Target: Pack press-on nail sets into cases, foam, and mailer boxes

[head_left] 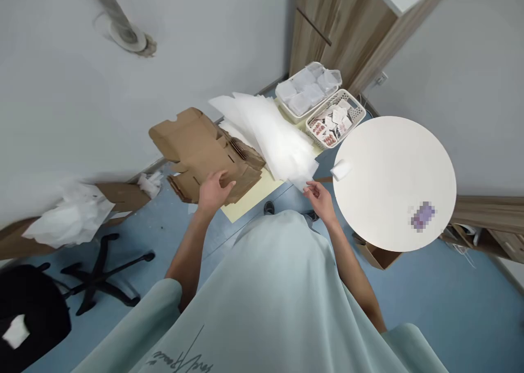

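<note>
My left hand (pixel 213 191) is over the front edge of a stack of flattened brown cardboard boxes (pixel 204 154). Its thumb and fingers are apart, and it grips nothing that I can see. At the near corner of a pile of thin white packing sheets (pixel 266 127), my right hand (pixel 320 199) has its fingers curled and closed on the sheet edge. The sheets lie partly fanned out, right beside the cardboard. Under both piles shows a pale yellow tabletop (pixel 249 197).
Behind the sheets stand a white basket of wrapped packets (pixel 305 89) and a basket of small printed cards (pixel 335 119). A round white table (pixel 397 182) is at right, with an open carton (pixel 379 253) below. Crumpled white packing (pixel 73 214) and a black swivel chair (pixel 33 313) are at left.
</note>
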`<act>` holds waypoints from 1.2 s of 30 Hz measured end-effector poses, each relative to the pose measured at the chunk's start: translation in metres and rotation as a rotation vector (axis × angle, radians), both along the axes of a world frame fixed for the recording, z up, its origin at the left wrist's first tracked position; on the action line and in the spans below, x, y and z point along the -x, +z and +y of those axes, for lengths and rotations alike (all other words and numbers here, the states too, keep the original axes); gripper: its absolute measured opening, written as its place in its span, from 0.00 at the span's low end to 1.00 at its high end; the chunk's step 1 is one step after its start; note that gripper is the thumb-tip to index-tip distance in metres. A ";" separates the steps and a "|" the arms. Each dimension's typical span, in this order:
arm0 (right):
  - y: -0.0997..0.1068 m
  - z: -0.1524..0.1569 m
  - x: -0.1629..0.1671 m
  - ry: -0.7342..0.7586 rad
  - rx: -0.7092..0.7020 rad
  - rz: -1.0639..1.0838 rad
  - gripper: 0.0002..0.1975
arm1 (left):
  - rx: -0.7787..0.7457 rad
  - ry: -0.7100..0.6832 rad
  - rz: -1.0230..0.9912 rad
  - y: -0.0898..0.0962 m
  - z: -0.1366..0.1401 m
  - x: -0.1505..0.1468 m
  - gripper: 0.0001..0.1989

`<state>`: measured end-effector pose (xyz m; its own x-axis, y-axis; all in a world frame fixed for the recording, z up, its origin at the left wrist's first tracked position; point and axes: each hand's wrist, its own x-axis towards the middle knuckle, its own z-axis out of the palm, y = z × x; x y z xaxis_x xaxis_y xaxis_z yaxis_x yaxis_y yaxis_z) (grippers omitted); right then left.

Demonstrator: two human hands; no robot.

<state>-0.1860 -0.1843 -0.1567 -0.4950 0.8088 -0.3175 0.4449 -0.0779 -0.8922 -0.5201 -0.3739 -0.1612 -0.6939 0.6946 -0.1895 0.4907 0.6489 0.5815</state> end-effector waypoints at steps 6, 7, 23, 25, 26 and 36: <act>0.021 -0.032 0.072 0.187 -0.093 -0.107 0.16 | -0.027 -0.078 -0.115 -0.014 -0.014 0.033 0.18; 0.024 -0.038 0.084 0.234 -0.118 -0.117 0.17 | -0.029 -0.091 -0.101 -0.016 -0.013 0.034 0.16; 0.041 -0.077 0.217 1.048 -0.421 -0.789 0.21 | 0.127 -0.299 0.150 0.002 -0.006 0.017 0.17; 0.039 -0.078 0.218 1.056 -0.417 -0.822 0.21 | 0.058 -0.293 0.154 0.008 -0.012 0.016 0.17; 0.038 -0.078 0.219 1.059 -0.411 -0.832 0.21 | 0.010 -0.278 0.165 0.013 -0.015 0.016 0.17; 0.042 -0.075 0.205 0.969 -0.371 -0.621 0.28 | -0.699 -0.119 0.506 0.104 -0.026 0.016 0.17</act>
